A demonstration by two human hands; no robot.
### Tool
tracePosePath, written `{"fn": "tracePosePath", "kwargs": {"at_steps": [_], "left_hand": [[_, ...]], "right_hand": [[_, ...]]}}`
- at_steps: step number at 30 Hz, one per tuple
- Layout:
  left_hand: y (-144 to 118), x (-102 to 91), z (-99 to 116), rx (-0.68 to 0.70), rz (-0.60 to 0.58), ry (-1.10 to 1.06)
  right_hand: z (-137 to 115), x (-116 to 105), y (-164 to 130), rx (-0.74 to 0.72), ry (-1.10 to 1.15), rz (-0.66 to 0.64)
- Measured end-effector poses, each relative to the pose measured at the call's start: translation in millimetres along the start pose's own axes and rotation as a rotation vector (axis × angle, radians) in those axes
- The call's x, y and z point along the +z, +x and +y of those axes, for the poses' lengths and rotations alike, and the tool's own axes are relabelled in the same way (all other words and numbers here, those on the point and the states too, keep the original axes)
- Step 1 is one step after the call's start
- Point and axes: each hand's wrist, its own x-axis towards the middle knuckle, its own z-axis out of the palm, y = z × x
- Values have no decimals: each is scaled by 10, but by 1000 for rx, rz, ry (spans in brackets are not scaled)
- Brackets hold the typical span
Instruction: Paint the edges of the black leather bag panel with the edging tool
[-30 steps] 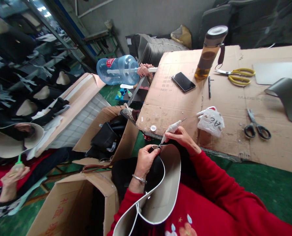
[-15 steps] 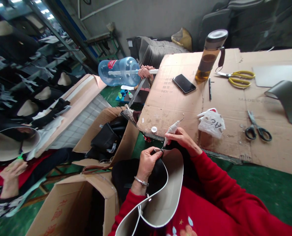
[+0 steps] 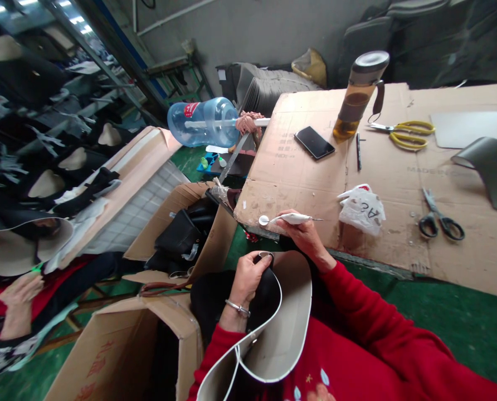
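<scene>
My right hand (image 3: pixel 301 231) grips a thin tool with a white-wrapped handle (image 3: pixel 296 218), a fine metal rod sticking out at its right end. The tool's left tip is at a small round white cap (image 3: pixel 264 220) near the table's corner; what the cap contains is too small to tell. My left hand (image 3: pixel 248 281), a bracelet at its wrist, pinches the upper edge of a curved bag-like piece (image 3: pixel 288 312), black on one face and pale grey on the other. This piece rests against my lap, its lower part cut off by the frame.
On the cardboard-covered table (image 3: pixel 298 189) lie a phone (image 3: pixel 314 142), a pen (image 3: pixel 359 151), yellow-handled scissors (image 3: pixel 411 135), black scissors (image 3: pixel 439 216), a crumpled plastic bag (image 3: pixel 362 210) and an upright drink bottle (image 3: pixel 357 94). Cardboard boxes (image 3: pixel 106 345) stand left, beside a co-worker's hand (image 3: pixel 22 289).
My right hand has drawn the tool away from the edge of the curved piece and tilted it flatter, its tip now at the white cap. My left hand keeps its pinch.
</scene>
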Motion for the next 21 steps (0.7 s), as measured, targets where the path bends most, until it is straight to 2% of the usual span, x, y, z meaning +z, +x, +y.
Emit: {"fn": "tracePosePath", "kwargs": {"at_steps": [4,13,18,21], "left_hand": [[16,-8,-14,15,-4,2],[35,-43,-59,28,100,-30],[52,-67,-63,34,106,-30],[56,-86,-66,34,110,-37]], "right_hand": [[2,8,10,16,-70,-31],[-51,19,22,-7,-204,-78],[-165,72,126,-132,-378,-156],[-155,103,137,-185,-360,-190]]}}
